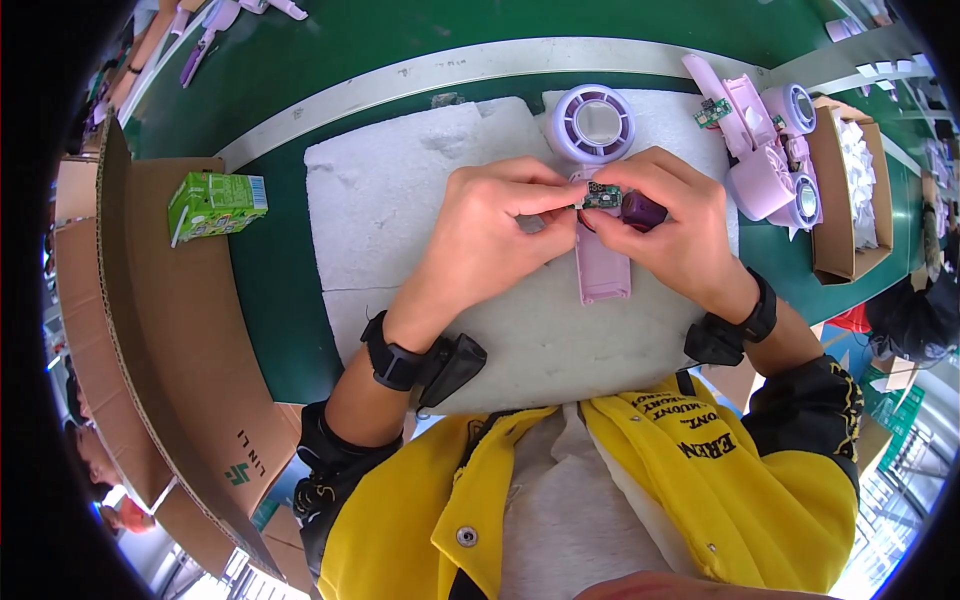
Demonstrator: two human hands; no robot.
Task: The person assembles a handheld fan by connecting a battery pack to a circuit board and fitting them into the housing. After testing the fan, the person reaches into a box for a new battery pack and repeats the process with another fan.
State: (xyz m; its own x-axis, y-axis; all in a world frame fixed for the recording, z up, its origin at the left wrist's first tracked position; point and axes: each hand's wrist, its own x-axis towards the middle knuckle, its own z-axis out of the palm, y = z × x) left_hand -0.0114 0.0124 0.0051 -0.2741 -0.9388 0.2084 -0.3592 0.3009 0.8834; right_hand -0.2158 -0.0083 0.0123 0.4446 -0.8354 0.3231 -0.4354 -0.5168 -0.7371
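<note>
"Holding what, exactly, there in the middle?"

"A small circuit board, green and roughly rectangular, with tiny components crowded over the face that shows. It's up between the fingertips of both hands, over the upper part of a pale pink handle casing."

"How firm a grip?"

"The right hand pinches it, forefinger at the upper edge, thumb at the lower. The left hand closes thumb and forefinger on its left end. A shiny dark purple part shows under the right fingers; whether they hold it, I can't tell."

"And the casing?"

"A long, shallow shell lying on the white foam sheet. Just beyond the hands is a round lavender fan head, slotted around a pale central disc. The fingers hide whether the two join."

"Any containers?"

"On the right, a narrow open cardboard box holds a heap of white, papery-looking pieces. Just beside it lies a cluster of lavender fan parts, with another green board at its left edge."

"On the left?"

"A big open cardboard box, brown inside. At its far end is a green drink carton with a white straw along one side; I can't see what's inside the carton."
</note>
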